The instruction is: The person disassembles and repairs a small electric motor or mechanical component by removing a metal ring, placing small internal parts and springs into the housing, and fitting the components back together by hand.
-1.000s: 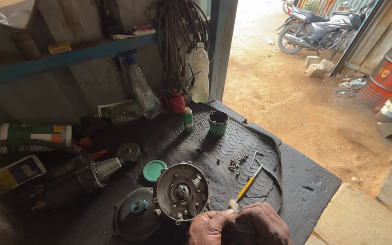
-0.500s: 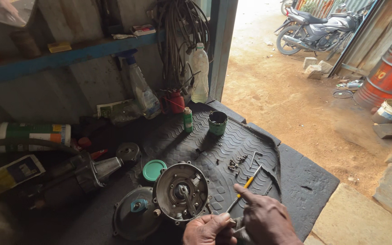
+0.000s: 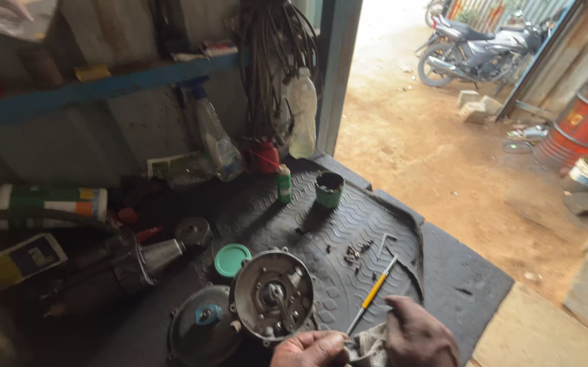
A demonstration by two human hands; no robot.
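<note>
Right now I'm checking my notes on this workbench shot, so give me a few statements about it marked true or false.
1. A round metal engine part stands on the black rubber mat. True.
2. The yellow-handled screwdriver lies far from both hands. False: it is right by the right hand and the left hand.
3. A green lid lies left of the loose screws. True.
4. The small green tin sits on the blue shelf. False: it stands on the mat.
5. A motorcycle is parked outside on the dirt. True.
</note>
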